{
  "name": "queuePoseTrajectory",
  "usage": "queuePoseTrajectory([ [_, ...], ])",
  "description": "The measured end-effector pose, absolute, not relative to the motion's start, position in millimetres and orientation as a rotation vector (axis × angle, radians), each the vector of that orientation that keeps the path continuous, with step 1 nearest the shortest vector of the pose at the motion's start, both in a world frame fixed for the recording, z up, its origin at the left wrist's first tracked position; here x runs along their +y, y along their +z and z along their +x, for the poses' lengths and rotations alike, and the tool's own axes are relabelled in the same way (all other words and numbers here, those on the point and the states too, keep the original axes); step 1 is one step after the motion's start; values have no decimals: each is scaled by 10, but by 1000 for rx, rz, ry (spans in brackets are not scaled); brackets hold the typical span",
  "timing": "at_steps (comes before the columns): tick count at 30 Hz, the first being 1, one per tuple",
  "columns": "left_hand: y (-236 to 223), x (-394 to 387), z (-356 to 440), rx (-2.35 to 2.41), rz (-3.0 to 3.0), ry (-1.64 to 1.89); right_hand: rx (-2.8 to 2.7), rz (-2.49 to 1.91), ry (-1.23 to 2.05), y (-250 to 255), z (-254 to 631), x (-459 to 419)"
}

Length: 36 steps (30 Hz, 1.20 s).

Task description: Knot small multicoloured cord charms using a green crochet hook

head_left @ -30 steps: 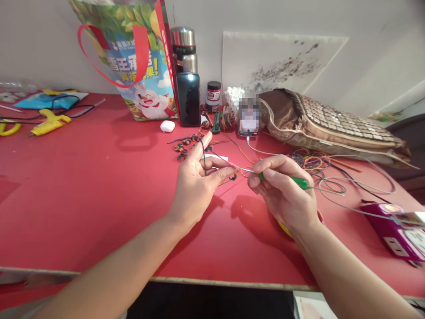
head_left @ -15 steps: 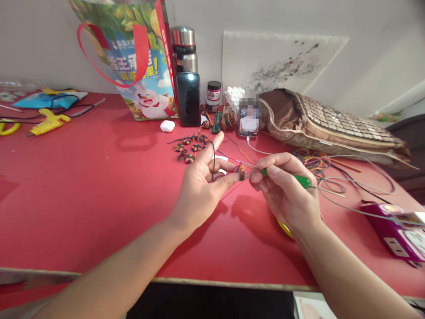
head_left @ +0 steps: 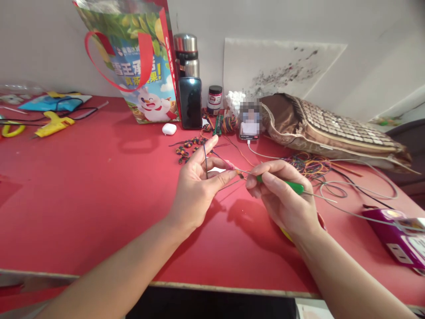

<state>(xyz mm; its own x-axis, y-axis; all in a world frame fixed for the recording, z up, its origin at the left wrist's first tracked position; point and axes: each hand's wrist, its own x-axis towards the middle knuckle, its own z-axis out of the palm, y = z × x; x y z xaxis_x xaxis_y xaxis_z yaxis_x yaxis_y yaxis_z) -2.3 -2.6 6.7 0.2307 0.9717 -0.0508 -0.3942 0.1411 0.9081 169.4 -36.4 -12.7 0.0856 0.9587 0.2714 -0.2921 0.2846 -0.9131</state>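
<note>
Left hand (head_left: 194,186) fingers pinching colored cord (head_left: 229,165); right hand (head_left: 285,199) fingers gripping green-handled hook (head_left: 282,182). Risk: hook slipping, snagging loop, pricking fingertip.

Above the red desk (head_left: 83,186), the left hand (head_left: 195,186) pinches coloured cord (head_left: 229,165) while the right hand (head_left: 285,199) grips a green-handled hook (head_left: 282,182), tip at the cord.

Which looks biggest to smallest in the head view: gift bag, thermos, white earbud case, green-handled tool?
1. gift bag
2. thermos, partly hidden behind a dark phone
3. green-handled tool, in the right hand, nearer the camera
4. white earbud case
</note>
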Motion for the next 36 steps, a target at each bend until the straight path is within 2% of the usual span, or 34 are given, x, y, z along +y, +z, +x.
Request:
queuePoseTrajectory([
  [17, 62, -26, -23, 829, 938, 1206, -1198, -805, 1061, -298, 1785, -414],
  [28, 103, -63, -26, 892, 1056, 1176, -1030, -826, 1094, -110, 1723, -357],
  [36, 102, -81, -26, 983, 1150, 1215, -1180, -860, 1004, -230, 1771, -428],
])
